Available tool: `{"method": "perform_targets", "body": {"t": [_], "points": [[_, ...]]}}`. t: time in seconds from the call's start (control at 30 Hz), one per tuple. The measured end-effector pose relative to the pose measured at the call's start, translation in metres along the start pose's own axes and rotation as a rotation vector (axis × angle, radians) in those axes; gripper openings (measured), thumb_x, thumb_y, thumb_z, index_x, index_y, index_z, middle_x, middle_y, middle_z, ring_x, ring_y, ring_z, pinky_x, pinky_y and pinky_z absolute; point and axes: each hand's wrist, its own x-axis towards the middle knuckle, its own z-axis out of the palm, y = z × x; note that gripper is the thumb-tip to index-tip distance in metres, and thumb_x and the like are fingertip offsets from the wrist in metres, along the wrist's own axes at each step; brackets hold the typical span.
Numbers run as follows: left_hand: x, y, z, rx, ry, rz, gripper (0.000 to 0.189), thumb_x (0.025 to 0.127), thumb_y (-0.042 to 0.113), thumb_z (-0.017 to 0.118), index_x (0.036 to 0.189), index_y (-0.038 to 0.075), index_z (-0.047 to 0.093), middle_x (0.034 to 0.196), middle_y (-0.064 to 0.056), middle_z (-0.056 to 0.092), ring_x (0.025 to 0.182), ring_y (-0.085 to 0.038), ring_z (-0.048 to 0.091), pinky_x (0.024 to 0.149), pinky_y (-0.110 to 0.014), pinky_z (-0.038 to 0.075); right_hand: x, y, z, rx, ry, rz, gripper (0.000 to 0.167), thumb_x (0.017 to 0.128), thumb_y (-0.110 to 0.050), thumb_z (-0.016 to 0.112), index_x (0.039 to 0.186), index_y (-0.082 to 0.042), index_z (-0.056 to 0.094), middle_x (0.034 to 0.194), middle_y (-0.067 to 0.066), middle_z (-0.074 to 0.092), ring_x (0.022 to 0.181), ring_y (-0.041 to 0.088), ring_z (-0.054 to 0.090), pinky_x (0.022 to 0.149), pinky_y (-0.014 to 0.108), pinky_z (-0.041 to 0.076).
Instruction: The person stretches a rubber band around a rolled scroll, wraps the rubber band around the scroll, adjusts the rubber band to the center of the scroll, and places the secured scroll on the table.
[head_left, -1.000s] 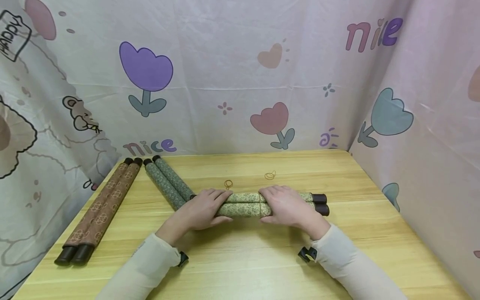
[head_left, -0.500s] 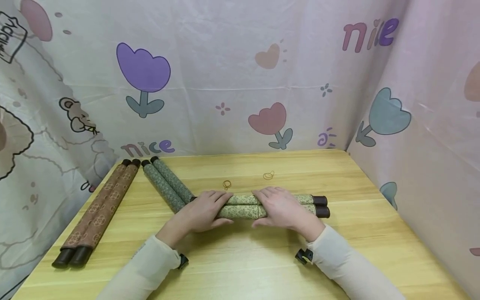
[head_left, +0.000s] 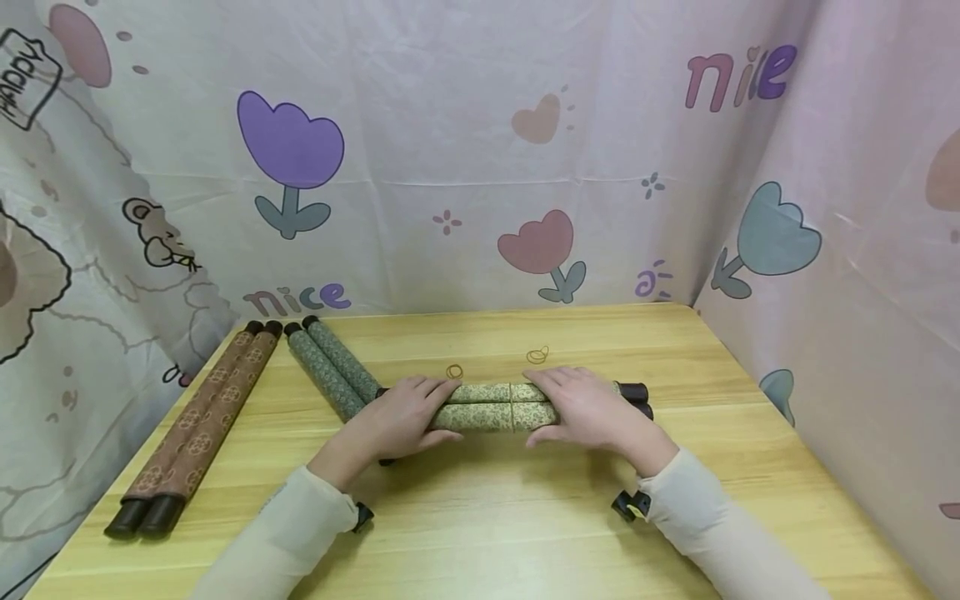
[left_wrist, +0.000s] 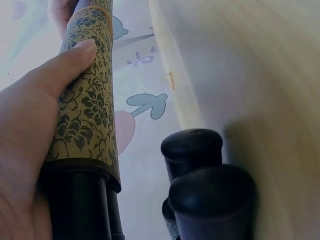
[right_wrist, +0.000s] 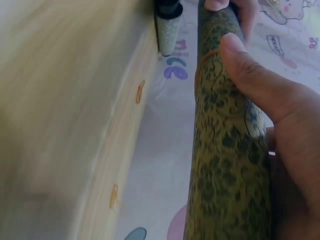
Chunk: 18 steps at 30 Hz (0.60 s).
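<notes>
Two yellow-green floral hanging scrolls (head_left: 474,416) with dark end knobs lie side by side across the front middle in the head view. A thin rubber band (head_left: 512,408) circles the pair near its middle. My left hand (head_left: 405,419) grips the scrolls toward their left end, its thumb (left_wrist: 80,55) along the near side in the left wrist view. Farther right, my right hand (head_left: 588,410) holds the same pair, its thumb (right_wrist: 245,65) near the band in the right wrist view. The scrolls' left knobs are mostly hidden behind my left hand in the head view.
Two grey-green scrolls (head_left: 330,369) lie slanted behind my left hand, their near ends close to it. Two brown scrolls (head_left: 197,421) lie along the table's left side. Loose rubber bands (head_left: 454,372) rest behind the held pair. A printed curtain (head_left: 420,125) surrounds the wooden table (head_left: 487,525).
My right hand slides left toward the band, then back right along the scrolls. The band sits slightly farther left and is straighter now. My left hand barely moves.
</notes>
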Motion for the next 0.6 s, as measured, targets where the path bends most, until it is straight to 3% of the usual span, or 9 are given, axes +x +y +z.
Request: {"method": "perform_targets", "body": {"t": [0.17, 0.43, 0.6], "points": [[0.000, -0.004, -0.003, 0.012, -0.001, -0.004, 0.080, 0.092, 0.060, 0.056, 0.148, 0.005, 0.040, 0.133, -0.015, 0.056, 0.118, -0.034, 0.056, 0.100, -0.049, 0.045, -0.008, 0.010, -0.002, -0.037, 0.001, 0.017, 0.109, 0.075, -0.085, 0.046, 0.149, -0.006, 0.038, 0.141, 0.013, 0.051, 0.128, 0.034, 0.049, 0.107, 0.052, 0.036], [-0.003, -0.008, -0.007, 0.015, -0.028, -0.021, 0.081, 0.093, 0.060, 0.054, 0.150, 0.007, 0.036, 0.135, -0.014, 0.054, 0.119, -0.034, 0.055, 0.100, -0.050, 0.044, -0.021, 0.027, -0.004, -0.027, 0.006, 0.059, 0.104, 0.074, -0.071, 0.067, 0.148, -0.003, 0.040, 0.140, 0.016, 0.051, 0.126, 0.039, 0.049, 0.106, 0.057, 0.036], [-0.002, -0.010, -0.009, 0.023, -0.029, -0.021, 0.080, 0.093, 0.059, 0.056, 0.150, 0.007, 0.037, 0.134, -0.015, 0.055, 0.118, -0.034, 0.056, 0.099, -0.050, 0.045, -0.028, 0.039, -0.003, -0.026, 0.017, 0.069, 0.104, 0.074, -0.073, 0.065, 0.148, -0.003, 0.040, 0.139, 0.018, 0.052, 0.125, 0.039, 0.050, 0.106, 0.057, 0.035]]}}
